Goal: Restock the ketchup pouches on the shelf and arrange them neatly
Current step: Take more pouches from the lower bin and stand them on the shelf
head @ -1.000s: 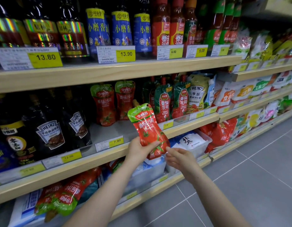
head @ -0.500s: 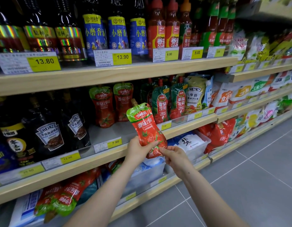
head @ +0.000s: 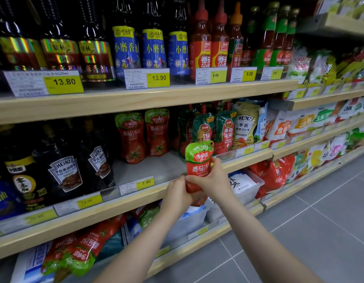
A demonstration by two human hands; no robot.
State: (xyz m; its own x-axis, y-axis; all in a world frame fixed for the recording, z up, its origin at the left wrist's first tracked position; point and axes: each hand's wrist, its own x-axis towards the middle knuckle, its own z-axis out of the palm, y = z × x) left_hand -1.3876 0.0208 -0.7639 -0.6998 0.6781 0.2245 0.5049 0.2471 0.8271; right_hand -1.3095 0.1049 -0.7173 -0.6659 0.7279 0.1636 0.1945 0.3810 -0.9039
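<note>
A red ketchup pouch [head: 199,158] with a green top and a tan cap stands upright in front of the middle shelf [head: 136,201]. My left hand [head: 178,196] grips its lower left part and my right hand [head: 212,180] wraps round its lower right side. Two matching pouches [head: 143,133] stand upright at the back of that shelf, with bare shelf floor in front of them above the 7.90 tag. Several more of the same pouches [head: 79,252] lie flat on the bottom shelf at the lower left.
Dark Heinz sauce bottles [head: 64,166] stand left of the gap, and green-red ketchup pouches [head: 215,129] and a Heinz salad pouch [head: 245,123] to its right. Bottles fill the top shelf [head: 148,97]. Clear bins [head: 246,186] sit below. Grey tiled floor [head: 299,231] lies right.
The held pouch has turned from tilted to upright. My right hand has moved from pinching its bottom edge to wrapping round its lower right side.
</note>
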